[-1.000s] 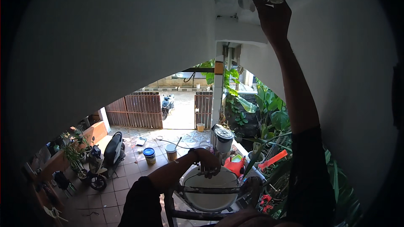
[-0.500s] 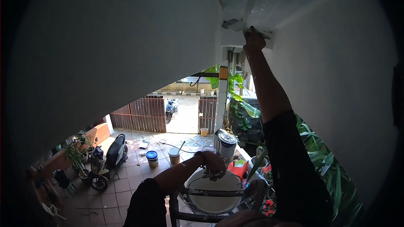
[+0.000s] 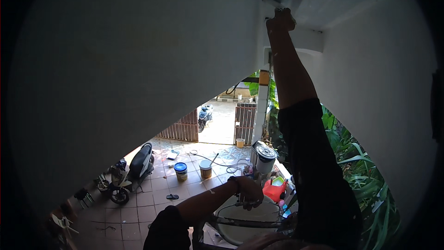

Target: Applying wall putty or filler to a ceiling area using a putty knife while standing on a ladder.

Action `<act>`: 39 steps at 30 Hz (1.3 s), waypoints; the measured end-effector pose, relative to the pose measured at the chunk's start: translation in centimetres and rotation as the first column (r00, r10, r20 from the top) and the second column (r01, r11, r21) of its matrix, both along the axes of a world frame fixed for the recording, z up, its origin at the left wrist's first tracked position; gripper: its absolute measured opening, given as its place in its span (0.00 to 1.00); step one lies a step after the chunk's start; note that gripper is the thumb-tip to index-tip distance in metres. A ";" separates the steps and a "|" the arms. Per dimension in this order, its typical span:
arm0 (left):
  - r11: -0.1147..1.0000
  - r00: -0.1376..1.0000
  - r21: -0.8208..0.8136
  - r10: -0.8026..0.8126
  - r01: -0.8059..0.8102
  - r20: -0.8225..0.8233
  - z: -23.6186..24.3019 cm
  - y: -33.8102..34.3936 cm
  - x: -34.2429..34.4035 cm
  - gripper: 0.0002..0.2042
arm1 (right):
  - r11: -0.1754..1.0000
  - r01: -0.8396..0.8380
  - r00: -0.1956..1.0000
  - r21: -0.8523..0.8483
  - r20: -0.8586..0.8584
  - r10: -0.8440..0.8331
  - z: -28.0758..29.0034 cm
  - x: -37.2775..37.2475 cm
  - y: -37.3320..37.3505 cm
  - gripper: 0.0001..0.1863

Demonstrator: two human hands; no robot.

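My right hand [image 3: 281, 20] is raised high into the corner under the pale ceiling, its fingers closed on a flat-bladed scraper [image 3: 273, 3]. Most of the scraper is hidden behind the hand. Lower down, my left hand [image 3: 249, 193] hangs with curled fingers over a large white tub [image 3: 231, 213]. Something thin and partly hidden is in or under the left fingers; I cannot make it out. A dark, paint-spotted ladder bar [image 3: 245, 222] crosses in front of the tub.
Sloping white walls [image 3: 138, 55] close in on both sides. On the tiled floor below stand a blue-lidded paint pail [image 3: 181, 171], an open pail with a stick [image 3: 206, 170] and a parked motorbike [image 3: 141, 161]. A red bag [image 3: 274, 190] and leafy plants [image 3: 370, 194] are at right.
My right hand has moved up and further into the corner, and the scraper has turned mostly out of sight. The view has shifted, moving the floor scene rightward. My left hand stays over the tub.
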State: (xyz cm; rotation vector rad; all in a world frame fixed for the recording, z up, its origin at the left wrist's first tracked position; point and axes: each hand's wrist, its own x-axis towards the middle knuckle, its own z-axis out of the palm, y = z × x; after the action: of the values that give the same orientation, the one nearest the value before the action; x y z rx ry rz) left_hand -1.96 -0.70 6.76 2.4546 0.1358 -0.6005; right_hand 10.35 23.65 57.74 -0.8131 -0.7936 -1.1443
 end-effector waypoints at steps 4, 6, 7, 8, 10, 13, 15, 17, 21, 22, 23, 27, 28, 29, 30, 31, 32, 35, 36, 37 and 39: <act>0.968 0.979 -0.161 0.178 -0.192 -0.098 0.3 -0.8 0.6 0.09 | 0.337 -0.939 0.337 0.071 -0.018 0.941 0.0 0.0 -9.2 0.14; 0.989 0.994 -0.102 0.104 -0.102 0.013 -0.9 -0.6 -0.9 0.09 | 0.858 -0.411 0.911 -0.308 -0.139 0.387 -3.6 -3.2 -16.7 0.15; 0.992 0.998 -0.108 0.070 -0.070 -0.004 -0.9 -0.3 -0.4 0.09 | 0.958 -0.285 0.958 -0.029 -0.003 0.285 -4.2 -1.5 -17.1 0.16; 0.992 0.999 -0.117 0.045 -0.046 -0.017 -0.8 -0.1 0.0 0.09 | 0.950 -0.170 0.983 0.261 0.105 0.148 -4.6 -0.5 -17.2 0.17; 0.954 0.980 -0.234 0.170 -0.190 -0.106 -0.6 -0.3 -0.1 0.09 | 0.624 -0.715 0.697 0.316 0.246 0.674 -4.8 -0.1 -16.0 0.16; 0.981 0.988 -0.153 0.105 -0.122 -0.117 0.3 -0.5 1.2 0.09 | 0.171 -0.944 0.264 0.283 0.337 0.904 -3.9 3.4 -9.1 0.12; 0.999 0.999 0.025 -0.020 0.021 -0.031 -0.3 -0.4 0.4 0.09 | 0.237 -0.936 0.307 0.262 0.271 0.912 -4.3 0.9 -7.2 0.09; 0.942 0.976 -0.262 0.185 -0.208 -0.112 -1.1 -0.5 -0.8 0.09 | -0.278 -0.842 -0.259 0.461 0.106 0.960 -4.8 -3.7 -9.3 0.05; 0.961 0.967 -0.182 0.175 -0.209 -0.183 -0.9 -0.2 1.0 0.08 | -0.604 -0.657 -0.601 0.452 0.169 0.781 -1.2 1.8 -2.4 0.01; 0.955 0.964 -0.188 0.197 -0.230 -0.179 -1.0 0.0 0.6 0.08 | -0.407 -0.762 -0.470 0.503 0.002 0.883 -1.0 -0.2 -2.8 0.01; 0.917 0.951 -0.274 0.241 -0.289 -0.196 -1.2 0.0 0.2 0.09 | -0.188 -0.838 -0.313 0.512 -0.170 0.935 -0.8 -1.7 -3.2 0.03; 0.997 0.998 -0.062 0.052 -0.055 -0.047 -4.5 1.5 0.4 0.12 | -0.370 -0.801 -0.449 0.471 -0.064 0.891 1.5 -2.4 -4.7 0.12; 0.997 0.998 -0.064 0.036 -0.039 -0.051 -3.3 1.0 0.9 0.12 | 0.025 -0.950 -0.045 0.312 -0.215 0.976 1.7 -1.3 -4.7 0.12; 0.989 0.987 -0.093 0.106 -0.118 -0.121 -1.1 -0.1 0.9 0.13 | 0.422 -0.901 0.380 0.100 -0.288 0.879 1.7 -0.1 -4.9 0.13; 0.975 0.967 -0.110 0.171 -0.194 -0.191 0.1 -0.8 1.2 0.13 | 0.738 -0.663 0.739 -0.126 -0.264 0.620 1.8 1.2 -5.2 0.14; 0.932 0.963 -0.267 0.203 -0.245 -0.178 -2.4 1.1 1.3 0.13 | 0.902 -0.295 0.954 -0.314 -0.146 0.261 2.4 2.1 -6.3 0.14; 0.923 0.960 -0.282 0.219 -0.261 -0.173 -3.0 1.8 0.6 0.13 | 0.892 -0.310 0.950 -0.330 -0.142 0.277 1.3 0.7 -8.0 0.14; 0.946 0.973 -0.236 0.200 -0.223 -0.116 0.3 -0.8 -0.4 0.10 | 0.851 -0.406 0.910 -0.333 -0.055 0.412 -1.8 -1.6 -18.2 0.20; 0.950 0.975 -0.230 0.190 -0.213 -0.117 0.5 -1.0 -0.2 0.10 | 0.899 -0.359 0.928 -0.252 0.007 0.373 -1.8 -1.3 -20.2 0.19; 0.955 0.979 -0.229 0.161 -0.187 -0.125 0.8 -0.9 -0.1 0.09 | 0.933 -0.316 0.941 -0.171 0.064 0.331 -1.8 -0.9 -21.3 0.19; 0.984 0.993 -0.155 0.074 -0.087 -0.088 1.3 -1.2 0.0 0.09 | 0.916 -0.372 0.916 -0.150 0.099 0.388 -2.1 -0.5 -23.4 0.18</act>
State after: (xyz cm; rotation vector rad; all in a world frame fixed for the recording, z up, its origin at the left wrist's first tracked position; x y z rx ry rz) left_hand -1.99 -1.94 8.07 2.2610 0.2117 -0.6513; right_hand 9.88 0.24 55.61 -0.6565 -1.0890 -0.8063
